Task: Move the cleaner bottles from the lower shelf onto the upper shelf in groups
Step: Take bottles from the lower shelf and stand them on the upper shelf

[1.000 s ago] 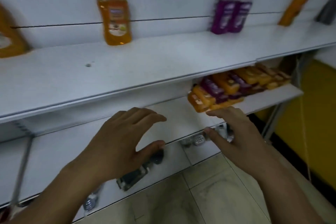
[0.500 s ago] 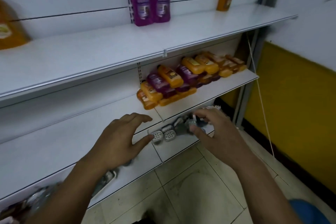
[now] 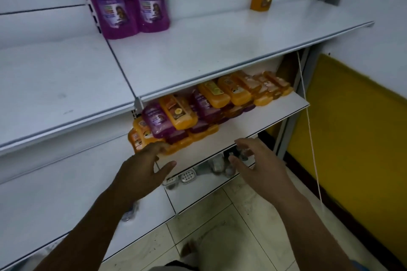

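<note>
Both hands have loose, spread fingers and hold nothing. The left hand (image 3: 141, 169) is at the left end of the cleaner bottles (image 3: 198, 110), piled lying down on the lower shelf (image 3: 259, 121). The right hand (image 3: 262, 169) hovers by its front edge. Pulling a bottom bottle could make the pile slide off.

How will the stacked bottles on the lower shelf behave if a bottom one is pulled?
Probably shifts: the bottles lie flat in overlapping layers, so upper ones may slide. Smooth plastic looks slippery. They look full, so likely heavy for their size.
</note>
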Demonstrator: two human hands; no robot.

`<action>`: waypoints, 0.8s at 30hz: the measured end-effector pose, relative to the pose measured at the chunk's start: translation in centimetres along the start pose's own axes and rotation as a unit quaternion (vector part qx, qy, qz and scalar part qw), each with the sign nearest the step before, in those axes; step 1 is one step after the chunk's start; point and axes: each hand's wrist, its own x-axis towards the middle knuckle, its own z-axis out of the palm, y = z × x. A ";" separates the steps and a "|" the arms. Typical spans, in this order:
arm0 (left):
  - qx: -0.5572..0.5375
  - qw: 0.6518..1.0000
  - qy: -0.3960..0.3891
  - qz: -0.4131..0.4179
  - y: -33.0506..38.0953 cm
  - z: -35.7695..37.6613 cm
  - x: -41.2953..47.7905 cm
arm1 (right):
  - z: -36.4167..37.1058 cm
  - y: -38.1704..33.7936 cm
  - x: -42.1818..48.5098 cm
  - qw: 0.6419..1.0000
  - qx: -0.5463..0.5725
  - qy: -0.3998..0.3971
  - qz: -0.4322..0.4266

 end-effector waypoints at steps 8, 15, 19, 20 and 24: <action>-0.280 0.932 0.053 -0.224 0.6 5.5 8.8 | 2.0 4.5 10.9 0.966 0.222 -0.021 0.134; -0.479 0.795 0.192 -0.319 2.1 9.3 12.4 | 2.8 8.5 20.6 0.889 0.363 -0.103 0.259; -0.563 0.718 0.243 -0.330 3.2 10.1 14.5 | 4.0 9.8 24.7 0.805 0.458 -0.171 0.335; -0.580 0.698 0.256 -0.333 3.7 10.1 15.1 | 4.5 9.8 25.5 0.787 0.471 -0.192 0.348; -0.626 0.636 0.296 -0.341 4.7 10.6 16.7 | 5.7 9.4 27.5 0.767 0.476 -0.217 0.372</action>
